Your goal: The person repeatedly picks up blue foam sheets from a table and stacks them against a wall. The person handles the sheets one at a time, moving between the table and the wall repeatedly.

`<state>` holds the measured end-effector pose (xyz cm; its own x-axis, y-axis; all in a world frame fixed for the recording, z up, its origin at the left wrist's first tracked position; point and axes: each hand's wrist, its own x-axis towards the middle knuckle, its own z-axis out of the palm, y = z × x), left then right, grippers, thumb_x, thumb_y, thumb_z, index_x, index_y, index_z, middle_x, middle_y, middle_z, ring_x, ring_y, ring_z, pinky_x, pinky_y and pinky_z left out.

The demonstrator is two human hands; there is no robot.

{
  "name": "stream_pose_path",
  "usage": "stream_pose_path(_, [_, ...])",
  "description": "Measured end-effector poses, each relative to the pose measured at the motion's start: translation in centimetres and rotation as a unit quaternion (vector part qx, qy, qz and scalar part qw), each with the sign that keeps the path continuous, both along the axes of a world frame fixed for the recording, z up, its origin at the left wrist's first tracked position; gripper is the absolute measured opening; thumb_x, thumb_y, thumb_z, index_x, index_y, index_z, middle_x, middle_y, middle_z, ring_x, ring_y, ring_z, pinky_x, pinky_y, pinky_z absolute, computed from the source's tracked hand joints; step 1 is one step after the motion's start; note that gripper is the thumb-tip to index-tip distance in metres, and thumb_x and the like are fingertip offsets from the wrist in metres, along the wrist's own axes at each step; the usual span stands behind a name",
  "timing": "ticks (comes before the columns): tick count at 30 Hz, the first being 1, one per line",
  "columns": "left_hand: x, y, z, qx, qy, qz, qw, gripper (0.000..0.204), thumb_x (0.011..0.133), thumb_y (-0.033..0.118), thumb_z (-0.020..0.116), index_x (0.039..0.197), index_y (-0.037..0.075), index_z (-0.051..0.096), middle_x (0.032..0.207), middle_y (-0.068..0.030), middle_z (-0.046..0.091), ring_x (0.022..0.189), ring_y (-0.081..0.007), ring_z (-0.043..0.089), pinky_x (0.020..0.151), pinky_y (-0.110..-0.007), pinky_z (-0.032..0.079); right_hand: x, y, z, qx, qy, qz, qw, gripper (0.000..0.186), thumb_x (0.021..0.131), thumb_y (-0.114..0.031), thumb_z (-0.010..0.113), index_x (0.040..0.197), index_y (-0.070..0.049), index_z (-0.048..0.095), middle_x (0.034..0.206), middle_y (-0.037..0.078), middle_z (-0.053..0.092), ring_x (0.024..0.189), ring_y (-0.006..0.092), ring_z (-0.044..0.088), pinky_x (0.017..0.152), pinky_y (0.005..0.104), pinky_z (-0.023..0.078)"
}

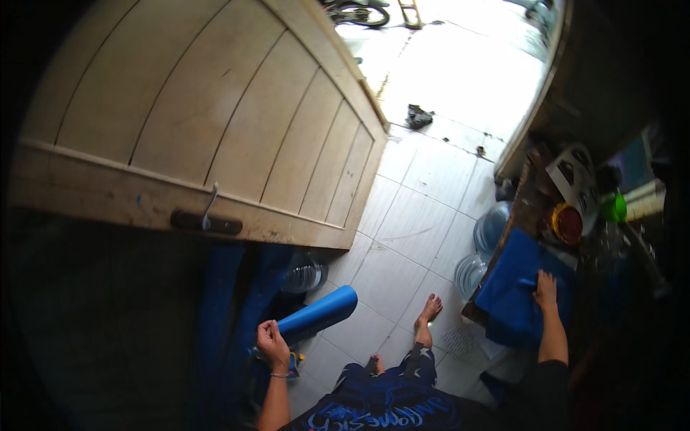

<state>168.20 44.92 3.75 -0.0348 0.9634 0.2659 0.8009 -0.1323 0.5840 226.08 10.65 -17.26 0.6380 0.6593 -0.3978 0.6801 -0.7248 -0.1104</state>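
My left hand (273,343) is closed at the near end of a smooth blue curved piece (320,312), like a rolled sheet or scoop, which points away to the right above the floor. Its exact kind does not show. On the right, my right hand (546,289) is on a folded blue cloth (514,276) lying over a table's edge, with fingers bent and a bit of blue between thumb and fingers.
A wooden door (215,108) with a metal handle (210,208) stands at the left. Clear water jugs (471,271) sit beside the table. A red-rimmed jar (566,223) and a green funnel-like thing (614,207) stand behind the cloth. A dark crumpled thing (418,116) lies in the bright doorway.
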Motion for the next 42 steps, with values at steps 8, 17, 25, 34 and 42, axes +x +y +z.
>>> stream_pose_path(8, [-6.6, -4.5, 0.2, -0.048, -0.128, 0.096, 0.986, 0.02, 0.087, 0.02, 0.055, 0.081, 0.0, 0.054, 0.059, -0.0009, 0.052, 0.053, -0.0042, 0.043, 0.048, -0.021, 0.034, 0.4, 4.4, 5.8, -0.266, 0.073, 0.201, 0.94, 0.017, 0.069, -0.015, 0.058, 0.083, -0.008, 0.065, 0.086, 0.014, 0.06, 0.095, 0.0317, 0.054, 0.093, 0.0504, 0.035])
stream_pose_path(17, [-23.2, -14.6, -0.8, 0.033, -0.202, 0.243, 0.948, 0.021, 0.086, 0.02, 0.055, 0.083, 0.0, 0.055, 0.067, -0.0057, 0.059, 0.061, -0.0096, 0.054, 0.056, -0.024, 0.042, -27.3, 21.7, 28.8, -0.129, 0.193, 0.564, 0.792, 0.021, 0.073, -0.023, 0.057, 0.074, -0.002, 0.063, 0.076, 0.019, 0.061, 0.07, 0.034, 0.06, 0.063, 0.0408, 0.048])
stream_pose_path(25, [-40.6, -30.0, 0.7, 0.09, -0.21, 0.404, 0.886, 0.018, 0.086, 0.017, 0.054, 0.09, 0.0, 0.059, 0.069, -0.0108, 0.062, 0.056, -0.0126, 0.057, 0.052, -0.026, 0.042, -57.2, 26.9, 21.8, 0.044, 0.161, 0.616, 0.77, 0.019, 0.072, -0.017, 0.061, 0.068, 0.001, 0.057, 0.069, 0.018, 0.059, 0.062, 0.0336, 0.059, 0.057, 0.0418, 0.046])
stream_pose_path(34, [-53.1, -46.3, 1.4, 0.091, -0.141, 0.619, 0.767, 0.017, 0.084, 0.012, 0.053, 0.093, -0.001, 0.06, 0.068, -0.0085, 0.062, 0.06, -0.0094, 0.056, 0.055, -0.024, 0.043, -93.2, 28.7, 19.4, 0.212, 0.33, 0.727, 0.564, 0.017, 0.065, -0.012, 0.064, 0.077, -0.001, 0.062, 0.077, 0.019, 0.062, 0.073, 0.034, 0.061, 0.064, 0.0392, 0.049])
stream_pose_path(42, [-63.5, -52.9, -1.1, 0.04, -0.05, 0.733, 0.678, 0.019, 0.084, 0.013, 0.052, 0.091, -0.002, 0.062, 0.08, -0.0167, 0.064, 0.073, -0.0215, 0.064, 0.066, -0.029, 0.047, -120.7, 27.0, 18.9, 0.112, 0.32, 0.762, 0.551, 0.018, 0.061, -0.012, 0.062, 0.073, 0.001, 0.059, 0.071, 0.018, 0.06, 0.064, 0.0306, 0.06, 0.057, 0.038, 0.045])
